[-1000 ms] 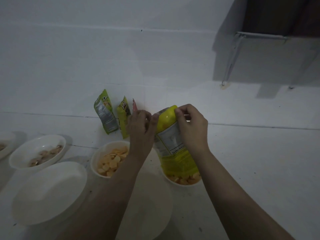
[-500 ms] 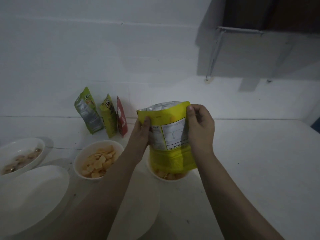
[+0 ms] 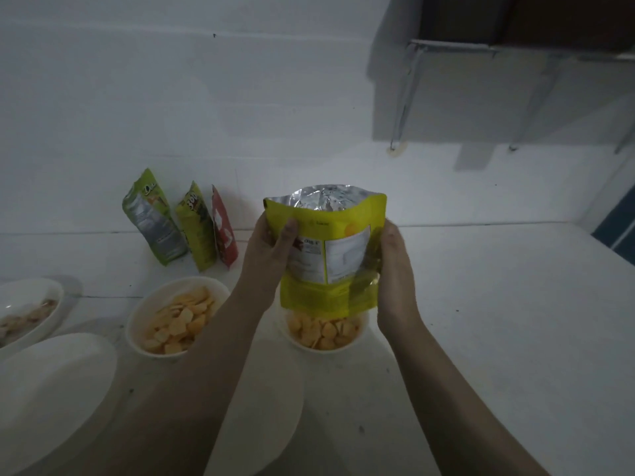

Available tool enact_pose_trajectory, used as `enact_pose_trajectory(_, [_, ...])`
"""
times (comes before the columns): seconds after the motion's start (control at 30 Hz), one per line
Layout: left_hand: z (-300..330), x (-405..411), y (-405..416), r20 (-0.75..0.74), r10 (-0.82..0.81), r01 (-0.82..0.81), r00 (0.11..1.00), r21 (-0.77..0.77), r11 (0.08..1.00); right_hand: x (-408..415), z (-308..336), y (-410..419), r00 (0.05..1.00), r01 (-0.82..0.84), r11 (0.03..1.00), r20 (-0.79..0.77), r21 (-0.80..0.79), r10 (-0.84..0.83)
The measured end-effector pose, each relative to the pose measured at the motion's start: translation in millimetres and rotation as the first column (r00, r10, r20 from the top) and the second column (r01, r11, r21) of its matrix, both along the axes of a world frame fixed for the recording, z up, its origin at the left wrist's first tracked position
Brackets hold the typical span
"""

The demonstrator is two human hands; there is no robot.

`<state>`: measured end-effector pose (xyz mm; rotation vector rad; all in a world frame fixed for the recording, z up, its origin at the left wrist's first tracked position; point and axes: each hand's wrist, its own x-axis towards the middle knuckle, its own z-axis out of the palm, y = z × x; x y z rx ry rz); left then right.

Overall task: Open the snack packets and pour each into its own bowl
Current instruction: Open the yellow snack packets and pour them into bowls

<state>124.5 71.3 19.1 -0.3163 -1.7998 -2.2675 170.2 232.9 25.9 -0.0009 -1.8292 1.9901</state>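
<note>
Both hands' fingers (image 3: 288, 235) grip the opened yellow packet (image 3: 330, 255) above a filled bowl (image 3: 323, 333)

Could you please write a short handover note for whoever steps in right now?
Left hand and right hand hold the yellow packet upright, top open, over the bowl of chips.
Done: that bowl, the second chip bowl and the far-left bowl hold snacks.
Left: three packets stand by the wall; the two near bowls look empty.
</note>
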Motion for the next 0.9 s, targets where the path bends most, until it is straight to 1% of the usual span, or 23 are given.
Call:
enact_pose_trajectory(0.03, [-0.2, 0.4, -0.8, -0.006, -0.008, 0.008, 1.000, 0.003, 1.000, 0.1, 0.4, 1.0, 1.000, -0.031, 1.000, 0.000, -0.003, 0.031])
enact_pose_trajectory(0.13, [0.7, 2.1, -2.8, -0.008, -0.055, 0.055, 0.998, 0.028, 0.998, -2.8, -1.0, 3.5, 0.999, -0.033, 0.999, 0.002, -0.029, 0.033])
enact_pose_trajectory(0.17, [0.3, 1.9, -4.1, -0.009, -0.069, 0.069, 0.998, 0.038, 0.997, -2.8, -1.4, 3.6, 0.998, -0.057, 0.997, 0.008, -0.041, 0.058])
enact_pose_trajectory(0.23, [0.1, 1.1, -6.6, -0.011, -0.100, 0.101, 0.995, 0.034, 0.994, -1.0, -0.1, 3.9, 0.993, -0.117, 0.993, -0.032, -0.031, 0.116])
enact_pose_trajectory(0.3, [-1.6, -0.6, -9.6, 0.006, -0.125, 0.125, 0.992, 0.013, 0.992, 1.9, 3.9, 5.8, 0.989, -0.120, 0.993, -0.089, 0.000, 0.120])
enact_pose_trajectory(0.37, [-1.4, -1.2, -14.3, 0.036, -0.124, 0.123, 0.992, 0.026, 0.992, 3.9, 7.7, 6.1, 0.984, -0.143, 0.990, -0.106, 0.013, 0.143])
enact_pose_trajectory(0.43, [-0.8, -3.5, -21.6, 0.030, -0.096, 0.095, 0.995, 0.033, 0.995, 4.0, 8.1, 6.0, 0.989, -0.092, 0.996, -0.116, 0.013, 0.093])
enact_pose_trajectory(0.5, [3.2, -4.2, -25.6, 0.004, -0.083, 0.083, 0.997, 0.003, 0.997, 1.8, 7.2, 6.2, 0.993, -0.011, 1.000, -0.120, -0.023, 0.008])
enact_pose_trajectory(0.57, [7.6, -4.5, -25.1, -0.002, -0.073, 0.073, 0.997, -0.008, 0.997, 0.0, 7.6, 6.9, 0.992, 0.017, 0.997, -0.121, -0.080, -0.027])
enact_pose_trajectory(0.63, [10.5, -5.0, -23.5, -0.005, -0.087, 0.087, 0.996, -0.013, 0.996, -1.9, 10.1, 6.2, 0.991, 0.020, 0.990, -0.126, -0.143, -0.038])
enact_pose_trajectory(0.77, [2.7, 1.8, -19.7, 0.058, -0.229, 0.233, 0.972, -0.101, 0.967, -3.3, 13.8, 5.2, 0.992, 0.019, 0.976, -0.118, -0.217, -0.045])
enact_pose_trajectory(0.83, [-3.5, 5.6, -19.3, 0.077, -0.229, 0.239, 0.970, -0.166, 0.957, -3.6, 14.6, 7.8, 0.993, 0.018, 0.973, -0.105, -0.229, -0.044])
enact_pose_trajectory(0.9, [-4.4, 7.2, -22.1, 0.074, -0.204, 0.215, 0.976, -0.199, 0.956, -2.1, 13.8, 7.2, 0.995, 0.010, 0.973, -0.098, -0.231, -0.033])
